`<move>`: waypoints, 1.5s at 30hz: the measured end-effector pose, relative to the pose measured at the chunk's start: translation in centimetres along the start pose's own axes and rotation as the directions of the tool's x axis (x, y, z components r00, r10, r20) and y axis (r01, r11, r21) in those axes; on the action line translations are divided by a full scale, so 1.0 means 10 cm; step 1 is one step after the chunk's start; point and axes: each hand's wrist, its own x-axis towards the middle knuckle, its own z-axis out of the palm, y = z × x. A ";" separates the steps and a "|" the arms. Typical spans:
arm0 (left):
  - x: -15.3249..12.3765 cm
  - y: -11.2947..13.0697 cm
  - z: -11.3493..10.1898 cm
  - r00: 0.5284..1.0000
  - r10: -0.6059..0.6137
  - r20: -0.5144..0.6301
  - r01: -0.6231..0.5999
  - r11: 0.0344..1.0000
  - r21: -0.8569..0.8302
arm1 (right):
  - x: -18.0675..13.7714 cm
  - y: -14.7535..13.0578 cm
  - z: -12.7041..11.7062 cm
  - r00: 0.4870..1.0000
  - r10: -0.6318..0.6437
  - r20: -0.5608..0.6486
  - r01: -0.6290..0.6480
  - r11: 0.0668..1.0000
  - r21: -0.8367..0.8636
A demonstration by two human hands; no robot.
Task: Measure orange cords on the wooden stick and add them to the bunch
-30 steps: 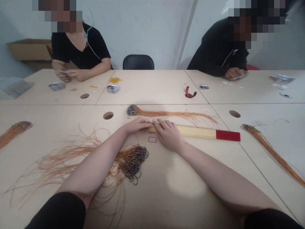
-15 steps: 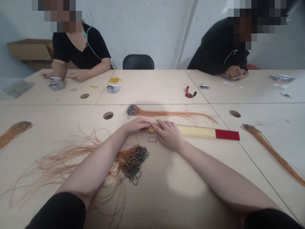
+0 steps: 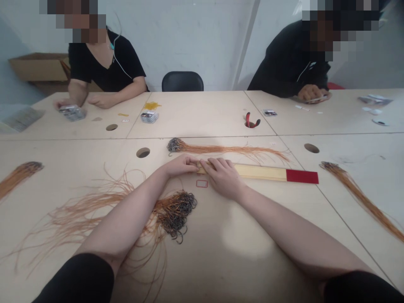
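Note:
A long pale-yellow board [image 3: 260, 171] with a dark red right end lies across the table in front of me. My left hand [image 3: 182, 165] is at the board's left end, thumb and fingers pinched together; whatever is between them is too small to make out. My right hand [image 3: 224, 179] lies over the board's left part, its fingers stretched across the top. A small red-edged white card [image 3: 202, 184] rests just below the board. Nearer me, a heap of dark fish hooks [image 3: 178, 212] with orange lines spreads beside and under my left forearm.
Another bundle of hooks [image 3: 175, 145] with orange lines lies beyond the board. More bundles lie at the far left [image 3: 27, 168] and right [image 3: 334, 168]. Red-handled pliers [image 3: 251, 121] stand in a table hole. Two people sit opposite, handling small packets.
My right hand's fingers have shifted slightly at the board's left end, and my left hand stays pinched there. Across the table, the left person's hand has lowered its packet toward the stack.

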 end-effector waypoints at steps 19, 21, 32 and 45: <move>-0.04 0.02 0.02 0.998 -0.038 -0.054 0.042 0.997 0.069 | -0.01 0.02 0.00 1.000 -0.010 -0.028 0.012 0.996 0.085; -0.04 0.01 0.02 0.997 -0.042 -0.063 0.047 0.995 0.084 | -0.01 0.01 -0.01 1.000 -0.015 -0.016 0.016 0.997 0.077; 0.02 0.01 0.05 0.999 -0.045 -0.006 0.045 0.996 0.076 | -0.02 0.07 -0.05 0.999 -0.004 0.052 -0.001 0.995 0.102; 0.04 0.05 0.06 1.000 -0.014 0.009 0.012 0.986 0.166 | 0.24 0.27 -0.17 0.956 0.242 0.166 -0.292 0.732 0.616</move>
